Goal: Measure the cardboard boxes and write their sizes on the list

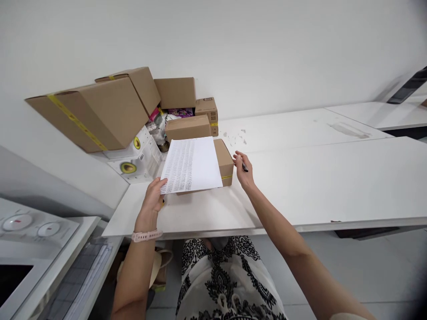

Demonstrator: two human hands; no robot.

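Note:
A printed sheet of paper (191, 165) with dense columns of text lies over a small cardboard box (224, 161) on the white table (316, 182). My left hand (154, 200) grips the sheet's near left corner, with a pink watch strap on the wrist. My right hand (243, 170) is to the right of the box, fingers closed round a dark pen (244, 167), close to the box's right side.
Several cardboard boxes (96, 111) with yellow tape are stacked at the back left against the wall, with white avocado-printed packages (135, 155) below them. A second white table (376, 113) stands at the far right. A white appliance (30, 240) sits at the lower left.

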